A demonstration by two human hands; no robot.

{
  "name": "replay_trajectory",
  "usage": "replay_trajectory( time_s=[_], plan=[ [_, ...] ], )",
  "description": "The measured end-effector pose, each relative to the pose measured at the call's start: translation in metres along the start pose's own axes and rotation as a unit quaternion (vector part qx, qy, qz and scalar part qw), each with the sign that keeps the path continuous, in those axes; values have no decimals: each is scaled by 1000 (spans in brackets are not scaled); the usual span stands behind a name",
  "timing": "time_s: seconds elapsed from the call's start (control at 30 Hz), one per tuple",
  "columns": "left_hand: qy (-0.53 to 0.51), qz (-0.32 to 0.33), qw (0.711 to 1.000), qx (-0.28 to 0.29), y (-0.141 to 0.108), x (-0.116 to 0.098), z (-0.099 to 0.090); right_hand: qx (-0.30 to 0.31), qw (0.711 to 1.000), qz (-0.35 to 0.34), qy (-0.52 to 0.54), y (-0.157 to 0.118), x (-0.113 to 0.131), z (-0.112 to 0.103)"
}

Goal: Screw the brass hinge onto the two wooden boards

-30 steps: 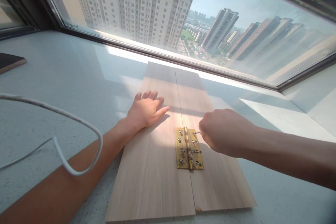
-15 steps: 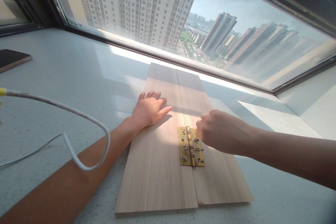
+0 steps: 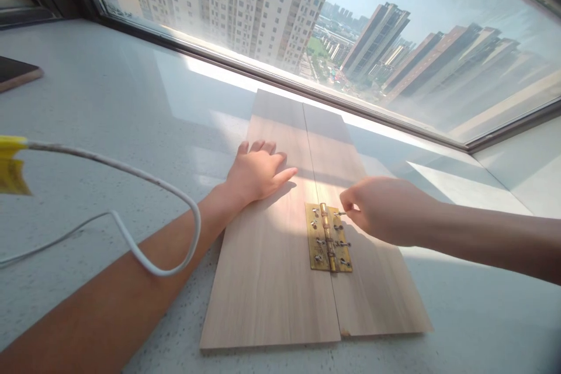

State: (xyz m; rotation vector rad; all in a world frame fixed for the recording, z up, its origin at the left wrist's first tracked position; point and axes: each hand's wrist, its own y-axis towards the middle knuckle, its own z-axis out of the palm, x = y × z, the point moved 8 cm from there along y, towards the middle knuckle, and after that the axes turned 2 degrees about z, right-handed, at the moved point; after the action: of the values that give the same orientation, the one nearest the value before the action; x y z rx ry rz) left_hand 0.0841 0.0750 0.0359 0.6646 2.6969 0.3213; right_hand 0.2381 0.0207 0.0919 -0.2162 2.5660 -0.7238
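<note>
Two pale wooden boards, a left board [image 3: 267,280] and a right board [image 3: 381,298], lie side by side with a thin seam between them. A brass hinge [image 3: 326,238] spans the seam, with several screws standing up in its holes. My left hand [image 3: 256,175] rests flat on the left board, fingers spread, beyond the hinge. At the hinge's far right corner, my right hand [image 3: 381,207] pinches a small screw [image 3: 342,214] between thumb and fingers. The screw's tip meets the hinge plate there; how deep it sits I cannot tell.
The boards lie on a speckled white sill [image 3: 109,128] below a large window [image 3: 280,29]. A white cable [image 3: 193,239] with a yellow tag [image 3: 12,165] loops over my left forearm. A dark phone-like object [image 3: 17,73] lies at the far left.
The view has shifted slightly. My right hand has turned and its fingertips, with the screw, now show beside the hinge. My left hand stays on the left board.
</note>
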Motion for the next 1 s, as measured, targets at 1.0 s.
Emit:
replay_trajectory(
  time_s=[1.0],
  plan=[
    [-7, -3, 1000, -7, 0, 0, -3, -31, 976, -164, -143, -1, 13, -3]
  ],
)
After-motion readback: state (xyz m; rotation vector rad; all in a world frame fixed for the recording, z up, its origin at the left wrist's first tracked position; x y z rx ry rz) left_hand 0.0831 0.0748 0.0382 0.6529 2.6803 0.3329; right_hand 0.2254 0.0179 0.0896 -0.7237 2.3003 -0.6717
